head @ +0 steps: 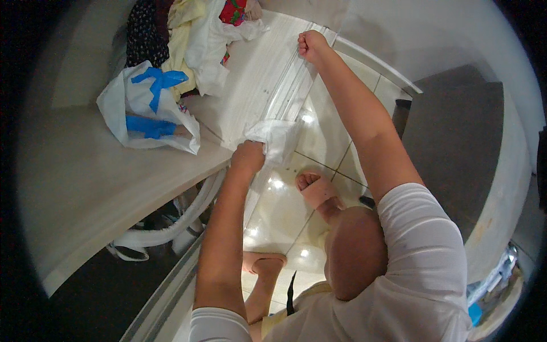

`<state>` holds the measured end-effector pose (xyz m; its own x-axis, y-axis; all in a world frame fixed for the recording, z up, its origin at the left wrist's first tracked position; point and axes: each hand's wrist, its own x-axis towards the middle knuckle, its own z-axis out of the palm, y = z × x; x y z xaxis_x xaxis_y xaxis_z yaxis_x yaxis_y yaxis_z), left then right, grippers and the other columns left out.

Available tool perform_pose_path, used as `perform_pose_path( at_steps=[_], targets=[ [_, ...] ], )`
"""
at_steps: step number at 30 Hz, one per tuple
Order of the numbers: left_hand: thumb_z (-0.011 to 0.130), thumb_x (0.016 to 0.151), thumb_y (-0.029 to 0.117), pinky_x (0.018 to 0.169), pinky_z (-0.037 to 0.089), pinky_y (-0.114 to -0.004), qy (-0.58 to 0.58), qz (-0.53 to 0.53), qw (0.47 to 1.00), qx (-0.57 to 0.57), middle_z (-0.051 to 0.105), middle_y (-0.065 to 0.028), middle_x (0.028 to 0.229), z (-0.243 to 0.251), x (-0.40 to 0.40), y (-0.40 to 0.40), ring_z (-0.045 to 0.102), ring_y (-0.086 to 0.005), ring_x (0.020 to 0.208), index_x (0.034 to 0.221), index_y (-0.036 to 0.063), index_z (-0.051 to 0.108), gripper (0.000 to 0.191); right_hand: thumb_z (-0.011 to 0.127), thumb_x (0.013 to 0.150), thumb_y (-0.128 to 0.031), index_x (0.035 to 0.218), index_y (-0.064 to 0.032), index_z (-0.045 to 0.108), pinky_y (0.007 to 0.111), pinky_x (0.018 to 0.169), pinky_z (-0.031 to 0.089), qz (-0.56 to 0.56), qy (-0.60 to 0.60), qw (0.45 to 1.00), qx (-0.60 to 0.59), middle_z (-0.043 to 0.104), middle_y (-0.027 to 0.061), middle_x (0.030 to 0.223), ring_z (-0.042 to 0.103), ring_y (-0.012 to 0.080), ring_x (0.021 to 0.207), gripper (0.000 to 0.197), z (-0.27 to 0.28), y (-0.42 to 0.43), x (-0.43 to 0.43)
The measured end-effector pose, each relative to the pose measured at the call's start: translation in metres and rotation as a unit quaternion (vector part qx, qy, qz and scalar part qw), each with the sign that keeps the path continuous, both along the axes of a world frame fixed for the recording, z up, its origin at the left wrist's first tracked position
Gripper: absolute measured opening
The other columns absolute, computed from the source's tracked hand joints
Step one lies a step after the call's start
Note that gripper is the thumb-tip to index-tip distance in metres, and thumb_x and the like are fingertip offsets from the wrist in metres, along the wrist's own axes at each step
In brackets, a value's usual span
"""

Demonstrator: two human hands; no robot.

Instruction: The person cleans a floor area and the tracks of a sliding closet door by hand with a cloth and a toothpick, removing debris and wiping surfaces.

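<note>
My left hand point(248, 156) is curled at the front corner of a pale wooden shelf point(171, 166). It grips a thin white cloth or bag point(275, 137), which spreads from its knuckles over the edge of the white grooved track point(282, 98). Farther off, my right hand point(313, 45) is closed in a fist at the far end of that track, with nothing visible in its fingers. A white plastic bag with blue markings point(145, 111) lies open on the shelf, left of my hands. Behind it is a heap of clothes, including a black patterned garment point(147, 34) and a pale yellow one point(179, 64).
Beneath the shelf is a dark space with white curved tubing or straps point(179, 226). Glossy floor tiles point(273, 213) lie under my feet in pink slippers point(318, 188). To the right stands a grey-topped piece of furniture point(453, 149) beside a white wall point(427, 38).
</note>
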<state>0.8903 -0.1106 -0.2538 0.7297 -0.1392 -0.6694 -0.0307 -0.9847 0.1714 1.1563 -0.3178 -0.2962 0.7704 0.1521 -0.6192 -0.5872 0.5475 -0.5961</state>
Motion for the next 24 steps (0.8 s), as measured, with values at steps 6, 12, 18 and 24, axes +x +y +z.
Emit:
perform_pose_path(
  at_steps=[6, 12, 18, 24],
  targets=[
    [0.046, 0.08, 0.015, 0.083, 0.046, -0.044, 0.0, 0.011, 1.0, 0.006, 0.056, -0.0218, 0.104, 0.003, -0.003, 0.006, 0.056, -0.0374, 0.095, 0.102, 0.0049, 0.059, 0.027, 0.038, 0.079, -0.005, 0.064, -0.0082, 0.043, 0.024, 0.037, 0.025, -0.021, 0.02, 0.999, 0.014, 0.039, 0.0005, 0.053, 0.031, 0.0105, 0.041, 0.015, 0.01, 0.005, 0.006],
    [0.05, 0.08, 0.017, 0.078, 0.047, -0.044, -0.067, 0.004, 0.997, -0.042, 0.06, -0.0215, 0.096, -0.009, 0.003, -0.01, 0.058, -0.0374, 0.088, 0.095, 0.0039, 0.06, 0.022, 0.039, 0.08, -0.007, 0.071, -0.0068, 0.047, 0.026, 0.039, 0.027, -0.071, -0.049, 0.992, -0.09, 0.043, 0.0023, 0.057, 0.035, 0.0133, 0.045, 0.012, -0.014, -0.014, 0.009],
    [0.045, 0.08, 0.013, 0.082, 0.046, -0.044, -0.016, 0.017, 1.0, -0.008, 0.057, -0.0222, 0.103, 0.0, -0.003, 0.003, 0.056, -0.0375, 0.093, 0.098, 0.0025, 0.06, 0.026, 0.043, 0.078, -0.006, 0.066, -0.0085, 0.046, 0.028, 0.041, 0.027, -0.085, -0.013, 0.995, -0.053, 0.038, 0.0017, 0.054, 0.033, 0.0147, 0.044, 0.012, 0.02, 0.014, -0.017],
    [0.044, 0.081, 0.013, 0.083, 0.046, -0.043, 0.004, 0.03, 1.0, 0.008, 0.057, -0.0222, 0.103, -0.001, -0.006, 0.009, 0.055, -0.0375, 0.095, 0.1, 0.0026, 0.06, 0.027, 0.045, 0.078, -0.005, 0.061, -0.0068, 0.044, 0.028, 0.039, 0.026, -0.026, 0.001, 1.0, 0.009, 0.04, 0.0035, 0.054, 0.033, 0.0143, 0.043, 0.016, -0.001, 0.013, 0.002]
  ],
)
